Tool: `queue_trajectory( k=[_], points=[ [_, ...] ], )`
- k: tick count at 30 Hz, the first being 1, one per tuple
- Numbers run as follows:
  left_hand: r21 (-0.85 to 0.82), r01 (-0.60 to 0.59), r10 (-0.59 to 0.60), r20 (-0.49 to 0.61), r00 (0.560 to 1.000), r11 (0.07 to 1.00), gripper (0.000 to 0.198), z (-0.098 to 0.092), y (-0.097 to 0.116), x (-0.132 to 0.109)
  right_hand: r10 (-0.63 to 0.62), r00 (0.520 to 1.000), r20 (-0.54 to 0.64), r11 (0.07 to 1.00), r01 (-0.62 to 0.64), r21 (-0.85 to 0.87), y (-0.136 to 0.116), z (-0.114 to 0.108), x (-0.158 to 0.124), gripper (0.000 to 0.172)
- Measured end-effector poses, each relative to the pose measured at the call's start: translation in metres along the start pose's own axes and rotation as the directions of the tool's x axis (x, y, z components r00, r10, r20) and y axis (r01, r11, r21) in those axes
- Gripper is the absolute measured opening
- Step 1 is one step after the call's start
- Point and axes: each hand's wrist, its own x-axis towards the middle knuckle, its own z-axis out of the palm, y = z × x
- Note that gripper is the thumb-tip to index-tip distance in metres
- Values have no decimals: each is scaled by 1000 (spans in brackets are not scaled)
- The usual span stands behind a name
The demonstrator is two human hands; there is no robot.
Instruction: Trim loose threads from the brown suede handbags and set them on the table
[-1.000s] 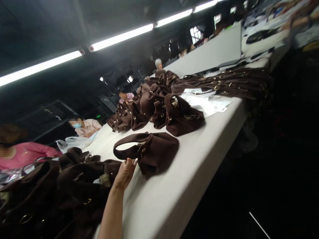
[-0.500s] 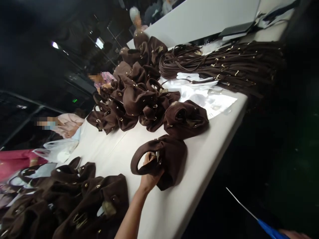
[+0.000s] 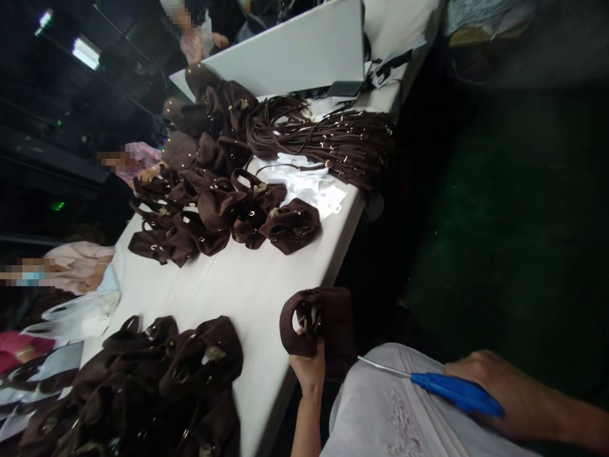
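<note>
Handbag (image 3: 339, 330), dark brown, at the edge of the white desk (image 3: 266, 279), with its handle loop (image 3: 286, 322) over the top and its body past the rim; lifted or resting, impossible to tell. Gripped low on the loop by the left hand (image 3: 308, 368), fingers curled around the fabric, some hidden behind it. Nearby, a blue-handled tool (image 3: 459, 393), thin metal shaft toward the bag, tip just beside it, contact unclear; clasped in the right hand (image 3: 495, 387), fingers wrapped about the handle, mostly out of sight. Step in hand, by appearances: steadying the bag, tool at the ready. Called for next, probably: a firm left-hand hold and a careful tip near soft fabric. Farther out, a heap of similar bags (image 3: 128, 393), a second cluster (image 3: 214, 206), brown straps (image 3: 333, 143) beside white sheets (image 3: 316, 193).
</note>
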Motion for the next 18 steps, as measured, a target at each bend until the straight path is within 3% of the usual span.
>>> queue_trajectory(
  k=[2, 4, 6, 8, 10, 13, 15, 16, 18],
  points=[
    [56, -34, 32, 22, 999, 998, 33, 18, 3, -2, -14, 1000, -21, 1000, 14, 23, 7, -12, -4, 30],
    [85, -155, 152, 48, 987, 984, 32, 26, 9, 1, -18, 998, -54, 1000, 18, -4, 18, -22, -10, 31],
    [86, -319, 311, 97, 945, 944, 33, 25, 17, 4, -44, 998, -46, 999, 43, -22, 30, -30, -19, 30],
    [97, -479, 455, 194, 869, 873, 33, 22, 26, 6, -23, 998, -50, 1000, 22, -22, 44, -40, -27, 27],
    [140, -636, 564, 347, 749, 759, 30, 21, 34, 5, 59, 988, -142, 997, -66, -46, 58, -54, -32, 23],
    [120, -856, 646, 605, 465, 503, 18, 30, 45, 5, 113, 962, -250, 987, -138, -84, 68, -75, -29, 21],
    [40, -920, 651, 694, 307, 391, 16, 41, 52, 6, 54, 979, -196, 993, -72, -89, 62, -82, -21, 21],
    [4, -931, 653, 712, 258, 364, 17, 45, 56, 8, 21, 987, -157, 996, -35, -87, 57, -83, -16, 21],
    [-29, -941, 654, 726, 213, 338, 18, 52, 63, 10, -3, 992, -125, 994, -10, -106, 50, -81, -7, 21]
  ],
)
